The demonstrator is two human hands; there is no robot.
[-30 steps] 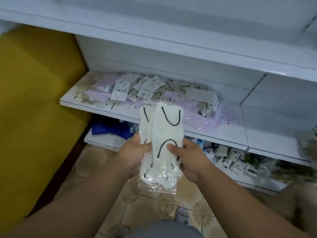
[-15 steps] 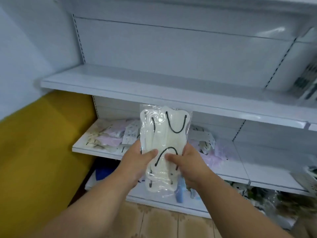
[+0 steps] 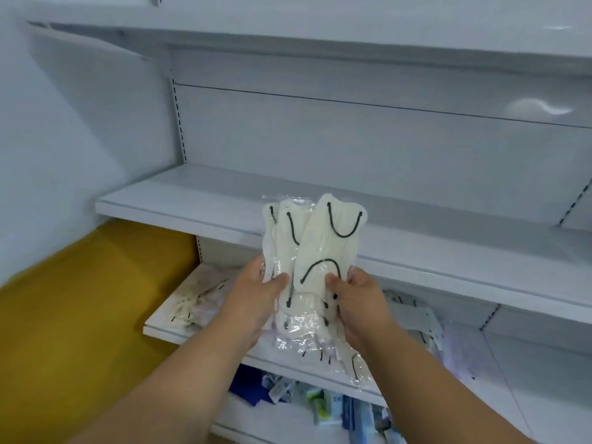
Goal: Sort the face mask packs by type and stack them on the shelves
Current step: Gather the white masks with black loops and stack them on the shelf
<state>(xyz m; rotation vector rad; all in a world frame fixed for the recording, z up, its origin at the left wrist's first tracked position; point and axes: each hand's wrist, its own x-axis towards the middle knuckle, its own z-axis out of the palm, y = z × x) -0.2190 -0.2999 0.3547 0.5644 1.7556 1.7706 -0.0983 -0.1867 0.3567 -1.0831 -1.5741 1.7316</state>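
Placement is in hand: clear-wrapped white face mask packs with black ear loops [image 3: 315, 251] are gripped upright by left hand [image 3: 256, 299] and right hand [image 3: 355, 299], fingers curled, before the bare white middle shelf [image 3: 198, 200], where laying flat seems next.

Both hands raised: left [image 3: 256, 296] & right [image 3: 358, 299], fingers curled, gripping.

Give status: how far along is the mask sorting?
Early. Done: nothing visibly stacked; the white upper shelf shows no packs. In hand: left hand and right hand both grip clear-wrapped cream masks with black ear loops, raised before that shelf. Left: the mixed loose pile on the lower shelf remains unsorted.
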